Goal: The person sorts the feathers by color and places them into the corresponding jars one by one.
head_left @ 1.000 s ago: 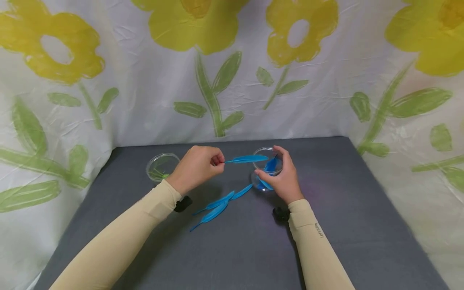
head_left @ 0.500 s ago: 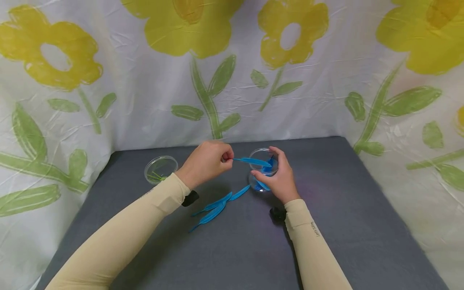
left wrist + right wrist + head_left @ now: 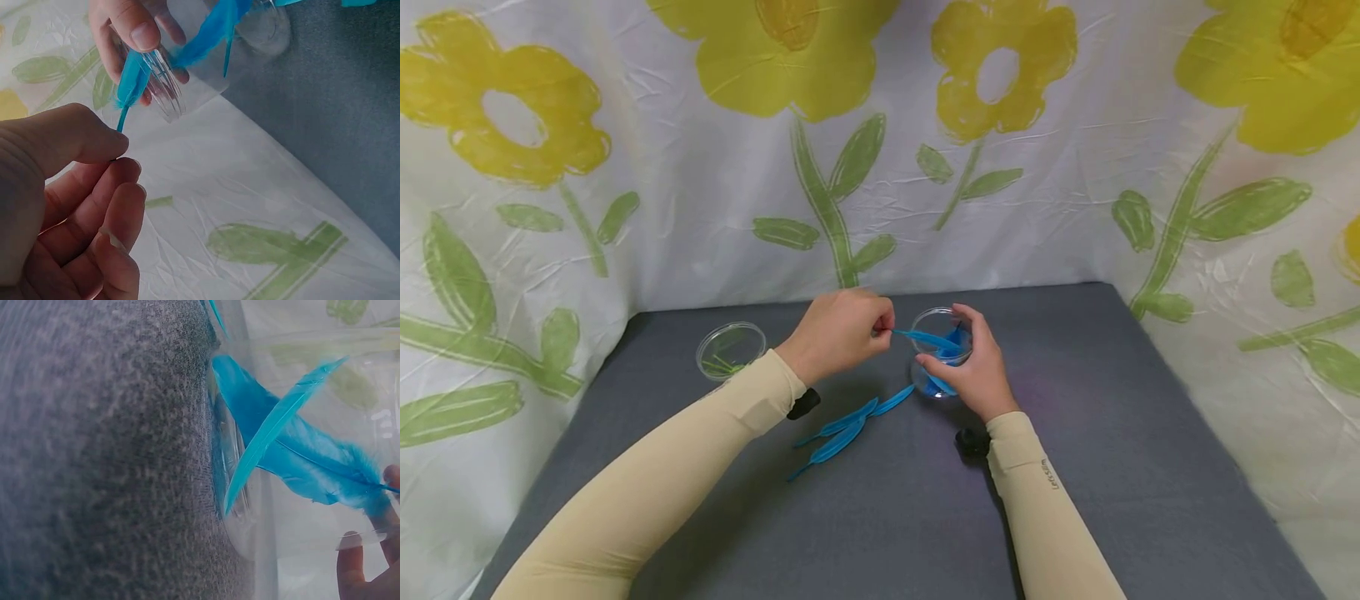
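Pinching a slim blue feather [image 3: 927, 339] by its quill, my left hand [image 3: 842, 335] is at the left of a clear plastic cup [image 3: 167, 94]. The feather's vane reaches across the cup's rim in the head view. My right hand [image 3: 976, 367] grips the cup near the rim, thumb on the near side and fingers on the far side. Through the clear wall in the right wrist view, a broad blue feather [image 3: 312, 459] slants, crossed by a narrower turquoise feather [image 3: 269, 434]. Left fingertips and quill end meet in the left wrist view.
Three blue feathers [image 3: 838, 442] lie on the dark grey cloth [image 3: 880, 517] in front of the cup. A second clear container [image 3: 701, 350] with thin green pieces [image 3: 724, 367] stands at the back left. Behind the table hangs a white flower-printed sheet [image 3: 715, 250].
My left hand has moved right, bringing the pinched feather further over the cup's mouth, its tip now lower. My right hand keeps its grip on the cup. The whole head view has shifted slightly.
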Demonstrator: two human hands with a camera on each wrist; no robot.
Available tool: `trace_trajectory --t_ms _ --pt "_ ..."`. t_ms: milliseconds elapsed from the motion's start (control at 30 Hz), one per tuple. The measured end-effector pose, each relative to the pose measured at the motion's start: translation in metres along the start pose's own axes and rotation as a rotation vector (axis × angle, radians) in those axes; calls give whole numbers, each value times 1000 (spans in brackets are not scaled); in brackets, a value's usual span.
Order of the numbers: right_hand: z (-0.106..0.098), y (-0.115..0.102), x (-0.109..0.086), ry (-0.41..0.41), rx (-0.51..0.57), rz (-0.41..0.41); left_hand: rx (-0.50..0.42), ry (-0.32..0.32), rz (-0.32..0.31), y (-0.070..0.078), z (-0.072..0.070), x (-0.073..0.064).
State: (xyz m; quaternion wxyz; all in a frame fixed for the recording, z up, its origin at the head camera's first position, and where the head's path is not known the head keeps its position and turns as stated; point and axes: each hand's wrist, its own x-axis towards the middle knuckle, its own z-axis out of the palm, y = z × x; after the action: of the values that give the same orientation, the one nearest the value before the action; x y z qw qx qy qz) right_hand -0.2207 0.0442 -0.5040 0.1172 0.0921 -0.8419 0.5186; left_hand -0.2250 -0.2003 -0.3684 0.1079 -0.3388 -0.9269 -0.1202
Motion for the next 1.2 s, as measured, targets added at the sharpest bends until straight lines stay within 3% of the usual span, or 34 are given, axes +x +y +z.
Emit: trace_trajectory --t_ms 533,833,1000,1200 --pt "-4 0 -1 -12 18 20 44 -76 38 8 8 23" --pt "0 -1 1 -12 32 17 60 -66 67 14 12 28" --pt "1 -1 1 -16 33 24 40 -48 34 13 9 25" --pt "-1 -1 1 -10 40 17 21 -28 -3 4 7 13"
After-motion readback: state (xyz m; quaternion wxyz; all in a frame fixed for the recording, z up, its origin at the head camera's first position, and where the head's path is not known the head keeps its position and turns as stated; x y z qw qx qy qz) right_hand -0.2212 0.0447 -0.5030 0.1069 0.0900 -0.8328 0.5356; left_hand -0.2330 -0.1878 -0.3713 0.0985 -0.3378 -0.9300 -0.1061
